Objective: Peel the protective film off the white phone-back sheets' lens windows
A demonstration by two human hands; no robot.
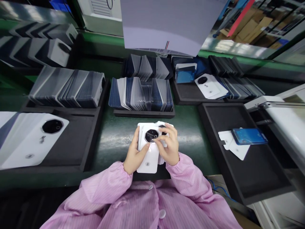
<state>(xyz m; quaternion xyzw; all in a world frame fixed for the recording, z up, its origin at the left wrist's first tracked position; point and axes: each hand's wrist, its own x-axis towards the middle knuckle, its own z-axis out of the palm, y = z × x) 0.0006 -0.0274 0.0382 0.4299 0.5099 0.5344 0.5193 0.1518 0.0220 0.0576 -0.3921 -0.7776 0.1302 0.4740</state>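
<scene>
My left hand (135,154) grips the left edge of a white phone back cover (149,159), its thumb lying across the front. The cover has a black, rounded camera panel (152,135) near its top and a small dark mark lower down. My right hand (168,143) is over the cover's right side, thumb and index finger pinched at the edge of the camera panel. Whatever is between those fingertips is too small to make out. More white covers with a black camera panel (162,129) lie beneath and to the right, partly hidden by my right hand.
Ahead stands a black tray (144,113) with a row of blue and grey covers (140,93). A left tray (69,152) holds stacked white covers (30,143). In the right tray (259,181), a blue phone-shaped piece (250,136) rests on white covers. A pale panel (166,25) hangs above.
</scene>
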